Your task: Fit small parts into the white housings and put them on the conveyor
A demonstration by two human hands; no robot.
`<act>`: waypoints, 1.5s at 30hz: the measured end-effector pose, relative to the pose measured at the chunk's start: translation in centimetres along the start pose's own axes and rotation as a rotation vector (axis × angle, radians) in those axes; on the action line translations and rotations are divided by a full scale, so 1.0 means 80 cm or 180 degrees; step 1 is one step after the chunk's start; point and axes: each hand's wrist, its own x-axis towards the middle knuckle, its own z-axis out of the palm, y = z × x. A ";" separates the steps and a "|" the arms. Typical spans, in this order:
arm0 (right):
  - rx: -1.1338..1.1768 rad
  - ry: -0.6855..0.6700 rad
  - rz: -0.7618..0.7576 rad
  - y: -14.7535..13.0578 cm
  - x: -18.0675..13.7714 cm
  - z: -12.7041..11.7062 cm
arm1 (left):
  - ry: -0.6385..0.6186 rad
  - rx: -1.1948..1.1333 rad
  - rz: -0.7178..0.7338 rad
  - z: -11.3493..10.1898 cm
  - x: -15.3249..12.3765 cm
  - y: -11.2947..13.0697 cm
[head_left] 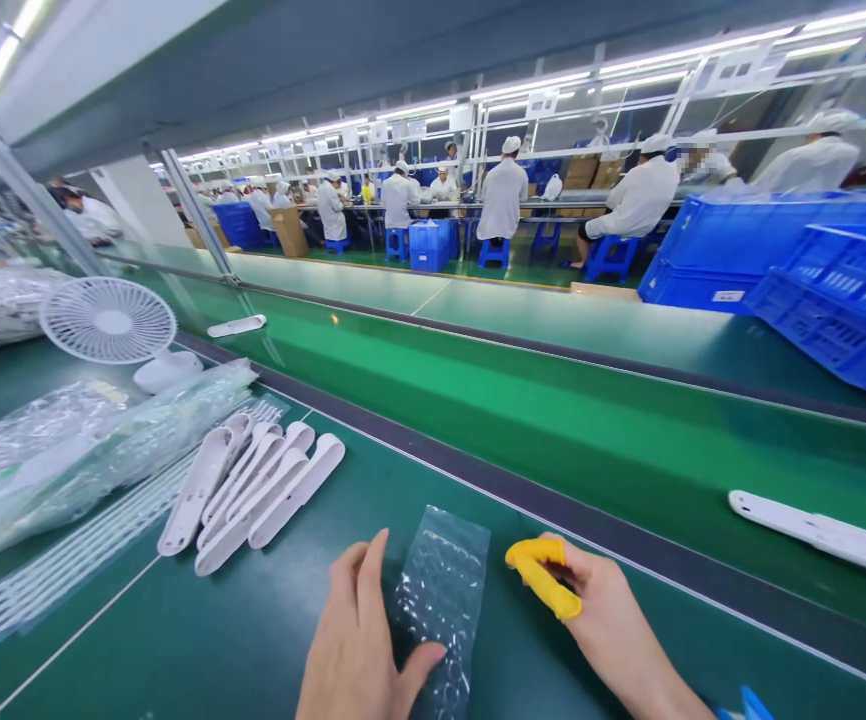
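On our dark green, flat workbench (140, 650) we see a clear bubble-wrap pouch (444, 590) at lower centre, long white plastic pieces (253, 512) left of centre, and a white round-grilled fan (113, 322) and crumpled clear plastic bags (114, 455) at left.

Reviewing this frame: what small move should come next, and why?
Probably bring the right hand to the bubble-wrap sleeve: the left hand has its thumb over one side, while the right, its yellow finger covers spread and holding nothing, sits just beyond the other.
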 end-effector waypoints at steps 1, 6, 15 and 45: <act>0.0008 -0.0028 0.0000 0.002 0.001 0.000 | 0.0110 0.0166 0.0143 -0.008 0.004 -0.004; 0.0074 0.0031 0.0039 0.000 0.001 -0.003 | 0.0422 0.1508 0.0077 -0.053 0.040 -0.053; 0.0083 0.0104 0.0067 0.001 0.000 -0.004 | 0.0595 0.2491 -0.0495 -0.059 0.063 -0.108; -0.0799 0.0473 -0.0753 -0.029 -0.019 -0.051 | -0.1202 -0.3311 -0.0980 -0.043 0.066 0.026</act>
